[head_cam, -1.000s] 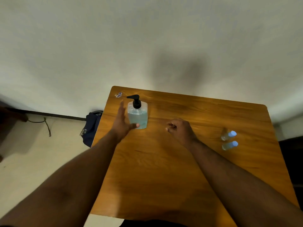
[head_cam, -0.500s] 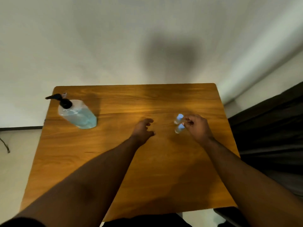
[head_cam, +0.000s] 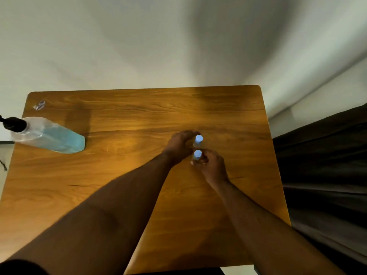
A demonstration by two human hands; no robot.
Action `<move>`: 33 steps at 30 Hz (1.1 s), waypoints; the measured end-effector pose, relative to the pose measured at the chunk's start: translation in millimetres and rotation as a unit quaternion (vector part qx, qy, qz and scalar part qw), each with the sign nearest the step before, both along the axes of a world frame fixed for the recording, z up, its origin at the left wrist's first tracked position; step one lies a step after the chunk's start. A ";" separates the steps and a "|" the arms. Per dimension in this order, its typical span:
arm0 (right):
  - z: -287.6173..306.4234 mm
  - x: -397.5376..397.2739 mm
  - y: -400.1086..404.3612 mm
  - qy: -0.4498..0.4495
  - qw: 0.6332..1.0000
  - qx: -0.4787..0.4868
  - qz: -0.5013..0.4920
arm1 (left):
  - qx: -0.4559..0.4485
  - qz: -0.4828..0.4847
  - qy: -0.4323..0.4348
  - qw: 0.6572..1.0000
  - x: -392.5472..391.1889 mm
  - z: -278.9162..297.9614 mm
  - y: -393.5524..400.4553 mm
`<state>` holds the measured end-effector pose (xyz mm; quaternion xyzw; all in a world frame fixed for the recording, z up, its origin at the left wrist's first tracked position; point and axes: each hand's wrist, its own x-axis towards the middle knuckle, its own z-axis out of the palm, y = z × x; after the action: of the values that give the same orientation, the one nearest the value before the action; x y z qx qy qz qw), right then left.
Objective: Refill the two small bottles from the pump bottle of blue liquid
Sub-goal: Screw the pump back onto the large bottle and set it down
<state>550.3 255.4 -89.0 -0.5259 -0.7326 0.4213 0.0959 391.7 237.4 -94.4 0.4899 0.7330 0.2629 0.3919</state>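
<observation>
Small bottles in hand at centre-right of the wooden table (head_cam: 139, 195)

Right hand (head_cam: 213, 165) pinches the nearer small bottle (head_cam: 197, 154); left hand (head_cam: 179, 145) curls round the farther one (head_cam: 198, 140). Best kept upright and uncapped singly; pump bottle (head_cam: 51, 137) waits far left.

1. Both bare forearms are stretched forward, and the hands are brought close together.
2. The left hand (head_cam: 179, 144) is seen from the back, its fingers curved forward.
3. The right hand (head_cam: 210, 165) is curled, its fingertips (head_cam: 195, 162) pinched together.
</observation>
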 end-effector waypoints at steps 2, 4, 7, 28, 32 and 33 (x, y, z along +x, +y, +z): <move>-4.3 1.4 3.7 0.006 0.999 0.032 -0.002 | 0.001 0.027 -0.032 0.999 5.2 -0.8 5.3; -6.7 5.5 15.4 0.022 0.998 0.055 -0.006 | 0.007 0.066 -0.052 0.996 5.9 -3.1 8.9; -5.4 5.1 40.3 0.015 0.998 0.066 -0.020 | 0.041 0.141 -0.048 0.988 -6.4 -2.1 13.1; -28.6 -86.3 153.7 0.011 0.992 0.116 0.043 | 0.082 0.234 0.028 0.968 -66.2 -24.3 80.3; -34.9 -85.8 151.3 0.018 0.995 0.099 0.028 | 0.074 0.224 0.041 0.971 -66.1 -25.1 82.7; -37.1 -85.7 151.5 0.031 0.995 0.089 0.019 | 0.075 0.224 0.038 0.971 -65.2 -26.9 82.5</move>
<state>464.5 406.9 -126.1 -0.4876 -0.7740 0.3722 0.1572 326.5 319.9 -121.3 0.3509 0.8166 0.3793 0.2573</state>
